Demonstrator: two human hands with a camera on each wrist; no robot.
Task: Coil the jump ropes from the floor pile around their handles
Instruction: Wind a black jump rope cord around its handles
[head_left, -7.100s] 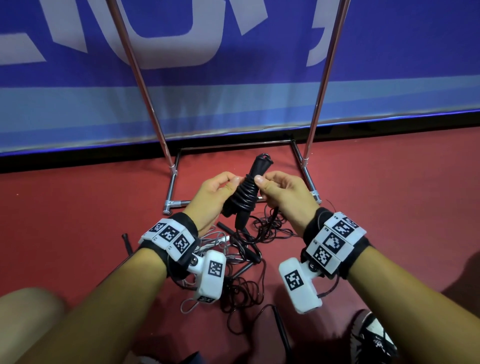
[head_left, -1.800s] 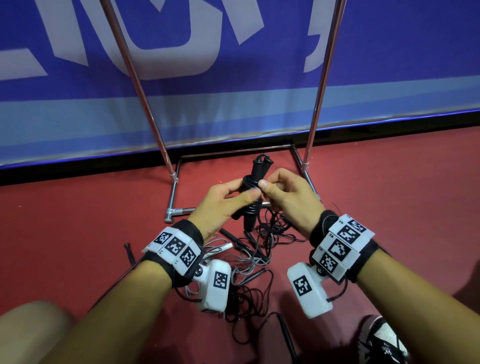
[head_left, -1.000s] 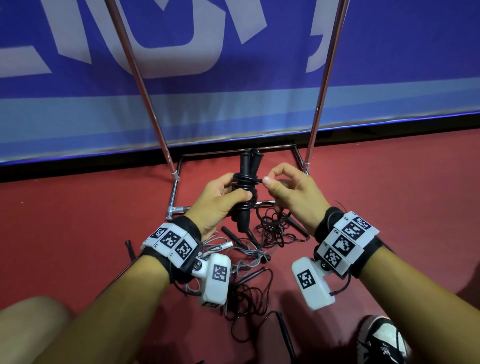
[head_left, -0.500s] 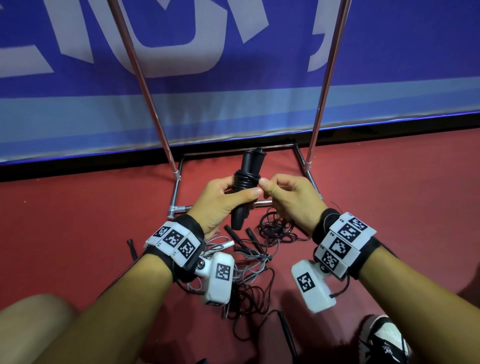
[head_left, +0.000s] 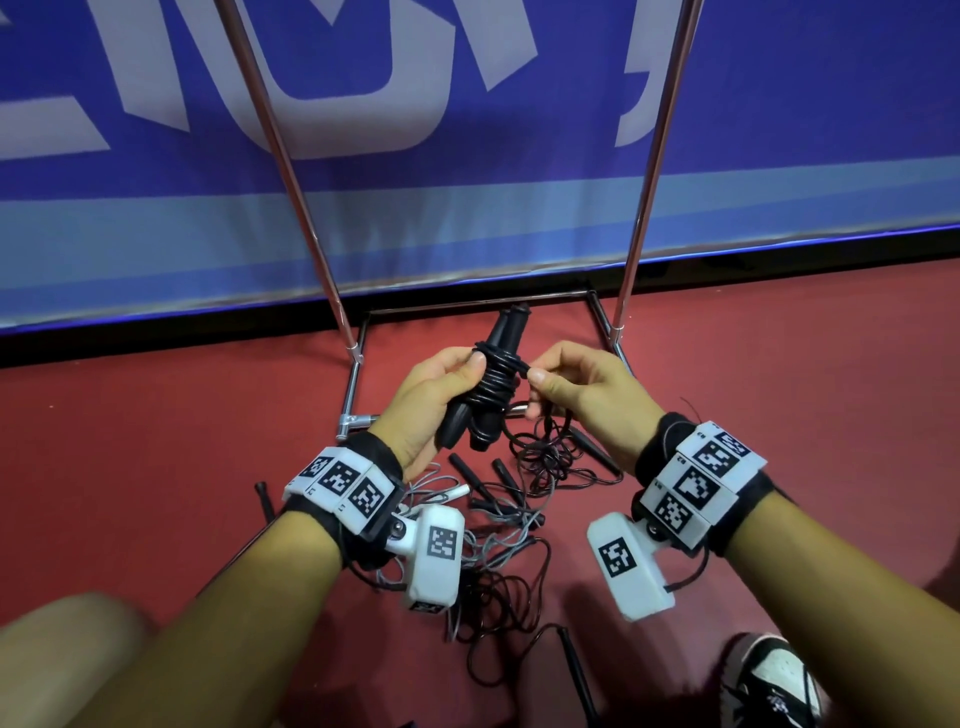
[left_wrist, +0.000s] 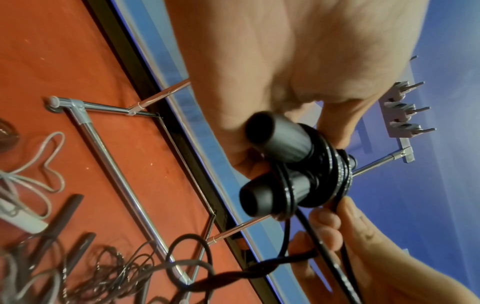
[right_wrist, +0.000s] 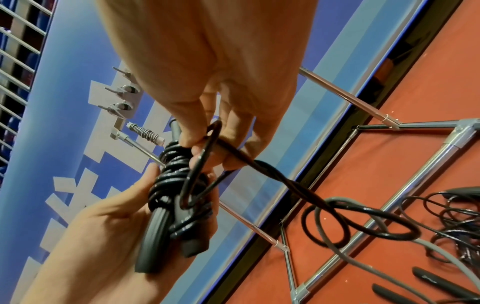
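While the left hand (head_left: 431, 400) clasps the paired handles (head_left: 485, 384), the right hand (head_left: 582, 395) pinches the black rope (right_wrist: 207, 152)

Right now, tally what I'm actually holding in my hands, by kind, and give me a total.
black handles: 2, side by side in the left hand
black cord: 1, coiled round both handles, with a loop pinched by the right hand
Total: 3
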